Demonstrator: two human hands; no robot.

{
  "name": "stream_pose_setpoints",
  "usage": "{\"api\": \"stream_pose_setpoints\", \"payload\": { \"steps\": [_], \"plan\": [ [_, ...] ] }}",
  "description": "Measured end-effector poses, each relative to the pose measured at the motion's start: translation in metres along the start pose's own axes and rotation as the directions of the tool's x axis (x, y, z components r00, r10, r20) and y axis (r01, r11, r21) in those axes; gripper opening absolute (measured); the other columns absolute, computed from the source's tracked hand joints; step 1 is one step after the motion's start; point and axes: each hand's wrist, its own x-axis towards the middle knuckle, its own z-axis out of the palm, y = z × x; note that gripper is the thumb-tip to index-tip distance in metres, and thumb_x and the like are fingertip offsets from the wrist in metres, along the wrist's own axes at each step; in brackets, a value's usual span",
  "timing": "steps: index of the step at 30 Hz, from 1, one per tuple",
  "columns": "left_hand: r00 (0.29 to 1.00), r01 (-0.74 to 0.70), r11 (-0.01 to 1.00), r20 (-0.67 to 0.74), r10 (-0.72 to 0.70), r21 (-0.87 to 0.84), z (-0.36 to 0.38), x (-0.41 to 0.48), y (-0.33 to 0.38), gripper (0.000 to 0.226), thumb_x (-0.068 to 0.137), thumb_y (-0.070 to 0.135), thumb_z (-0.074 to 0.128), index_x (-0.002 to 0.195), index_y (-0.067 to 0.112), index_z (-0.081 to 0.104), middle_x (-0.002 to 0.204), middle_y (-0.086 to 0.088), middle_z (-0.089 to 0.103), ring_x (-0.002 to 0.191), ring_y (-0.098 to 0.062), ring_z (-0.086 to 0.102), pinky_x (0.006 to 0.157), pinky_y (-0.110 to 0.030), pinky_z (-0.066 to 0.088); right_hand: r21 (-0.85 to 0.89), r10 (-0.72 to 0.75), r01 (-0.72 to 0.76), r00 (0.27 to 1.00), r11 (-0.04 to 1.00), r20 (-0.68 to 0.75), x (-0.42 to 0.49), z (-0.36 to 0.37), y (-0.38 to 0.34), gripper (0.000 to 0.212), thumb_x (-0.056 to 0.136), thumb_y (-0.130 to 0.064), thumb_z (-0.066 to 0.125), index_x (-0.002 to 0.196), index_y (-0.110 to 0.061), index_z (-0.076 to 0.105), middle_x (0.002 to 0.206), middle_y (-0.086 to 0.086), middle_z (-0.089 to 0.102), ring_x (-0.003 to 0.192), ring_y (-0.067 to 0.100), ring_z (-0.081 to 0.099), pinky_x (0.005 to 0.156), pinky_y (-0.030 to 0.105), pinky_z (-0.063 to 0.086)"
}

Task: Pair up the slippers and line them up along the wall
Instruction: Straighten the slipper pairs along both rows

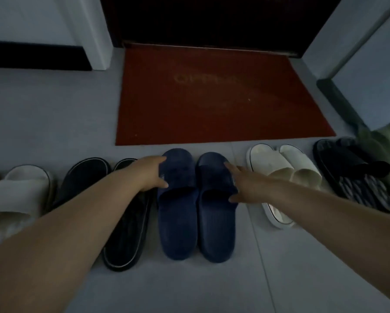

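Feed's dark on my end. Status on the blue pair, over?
Left hand on left blue slipper, right hand on right blue slipper. Pair side by side, toes toward red mat. Black slipper close on its left.

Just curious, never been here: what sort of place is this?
Probably a home entryway: a red doormat lies before a dark door, and slippers sit in a row on the tiled floor.

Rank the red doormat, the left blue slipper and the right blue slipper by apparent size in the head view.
1. The red doormat, clearly largest.
2. The left blue slipper and right blue slipper look alike; unranked.
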Motion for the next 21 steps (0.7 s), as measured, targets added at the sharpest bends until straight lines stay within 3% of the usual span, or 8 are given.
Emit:
{"api": "stream_pose_setpoints", "payload": {
  "steps": [4, 9, 13, 19, 21],
  "plan": [
    [0.995, 0.104, 0.994, 0.002, -0.104, 0.022, 0.024, 0.012, 0.038, 0.072, 0.086, 0.022, 0.06, 0.145, 0.021, 0.019, 0.155, -0.007, 0.021, 0.138, -0.024, 0.031, 0.11, -0.03, 0.029, 0.079, -0.106, 0.099, 0.991, 0.992, 0.079, 0.024, 0.002, 0.035, 0.099, 0.081, -0.021, 0.061, 0.146, -0.016, -0.015, 0.15, 0.016, 0.022, 0.117, 0.03, 0.051, 0.089, 0.035, 0.048],
    [0.978, 0.192, 0.981, 0.087, -0.189, -0.03, 0.039, 0.012, 0.073, 0.097, 0.073, 0.017, 0.075, 0.146, 0.022, 0.013, 0.157, 0.002, 0.01, 0.142, -0.015, 0.017, 0.114, -0.024, 0.017, 0.219, -0.16, 0.152, 0.987, 0.964, 0.019, 0.033, 0.009, 0.071, 0.101, 0.078, -0.02, 0.065, 0.146, -0.017, -0.009, 0.149, 0.019, 0.019, 0.117, 0.034, 0.051, 0.092, 0.04, 0.047],
    [0.974, 0.226, 0.974, -0.025, -0.226, -0.008, 0.052, 0.007, 0.088, 0.077, 0.085, 0.009, 0.06, 0.145, 0.02, 0.014, 0.157, 0.001, 0.011, 0.144, -0.016, 0.014, 0.115, -0.024, 0.009, 0.217, -0.186, 0.183, 0.983, 0.959, -0.009, 0.038, 0.009, 0.072, 0.099, 0.079, -0.016, 0.064, 0.146, -0.012, -0.009, 0.149, 0.026, 0.015, 0.115, 0.037, 0.053, 0.09, 0.04, 0.047],
    [0.955, 0.277, 0.961, -0.114, -0.274, 0.006, 0.063, 0.008, 0.089, 0.065, 0.089, 0.004, 0.05, 0.144, 0.025, 0.023, 0.155, 0.004, 0.02, 0.141, -0.026, 0.022, 0.118, -0.037, 0.017, 0.136, -0.228, 0.236, 0.971, 0.962, -0.074, 0.027, 0.007, 0.071, 0.087, 0.088, -0.006, 0.054, 0.143, 0.001, -0.014, 0.155, 0.018, 0.002, 0.136, 0.032, 0.03, 0.094, 0.033, 0.042],
    [0.951, 0.302, 0.952, -0.088, -0.297, 0.052, 0.062, 0.01, 0.087, 0.067, 0.088, 0.007, 0.051, 0.144, 0.027, 0.02, 0.155, 0.003, 0.02, 0.139, -0.028, 0.025, 0.117, -0.039, 0.022, 0.15, -0.262, 0.27, 0.963, 0.951, -0.068, 0.018, 0.007, 0.081, 0.092, 0.085, -0.012, 0.059, 0.145, -0.004, -0.011, 0.155, 0.016, 0.004, 0.132, 0.033, 0.037, 0.09, 0.035, 0.043]
  ]
}}
